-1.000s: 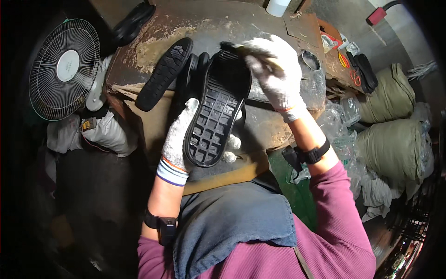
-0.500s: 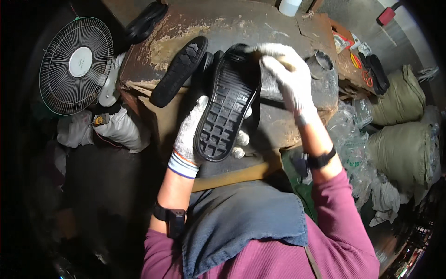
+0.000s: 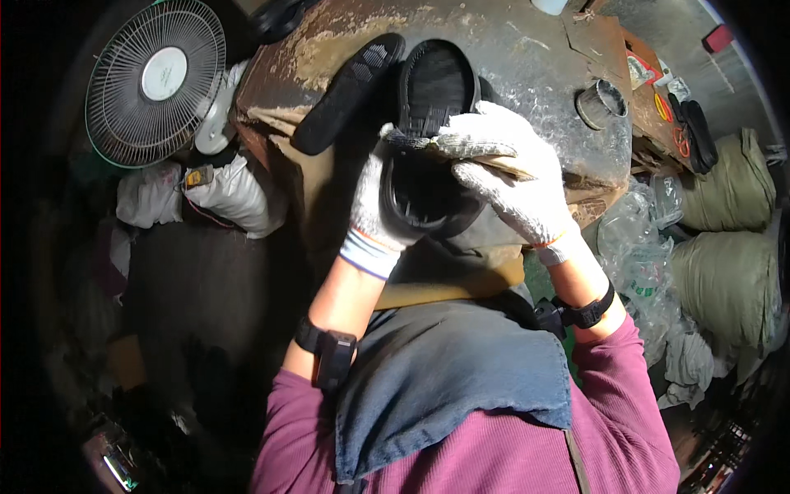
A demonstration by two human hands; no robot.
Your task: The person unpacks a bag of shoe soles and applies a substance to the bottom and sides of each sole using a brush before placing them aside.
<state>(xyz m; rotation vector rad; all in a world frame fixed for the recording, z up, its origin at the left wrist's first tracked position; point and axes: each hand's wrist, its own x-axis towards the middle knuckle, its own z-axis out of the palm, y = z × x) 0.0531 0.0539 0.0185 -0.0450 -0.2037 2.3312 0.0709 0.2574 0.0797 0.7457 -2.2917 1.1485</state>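
Observation:
A black shoe (image 3: 440, 78) is between my hands above the bench, its rounded toe pointing away from me and a raised rim around it. Its dark opening (image 3: 424, 193) faces up, nearer to me. My gloved left hand (image 3: 374, 193) is closed around the left side, thumb over the edge. From the right, my gloved right hand (image 3: 514, 169) grips the middle of the shoe with fingers bent together. A tan edge shows between those fingers; I cannot make out what it is. Beside the toe, a black sole (image 3: 350, 95) lies slanted on the bench.
The worn bench (image 3: 527, 62) carries a small round metal cup (image 3: 601, 103) at its right. A fan (image 3: 160, 78) stands at the left, above white sacks (image 3: 234, 198). On a right-hand shelf lie orange-handled scissors (image 3: 680, 140) and black soles (image 3: 698, 136). Green bundles (image 3: 724, 276) are below.
The sole's grid-patterned inside no longer shows; a shoe with its opening up is seen instead. My right hand has come down from the far end to the middle. The view has shifted.

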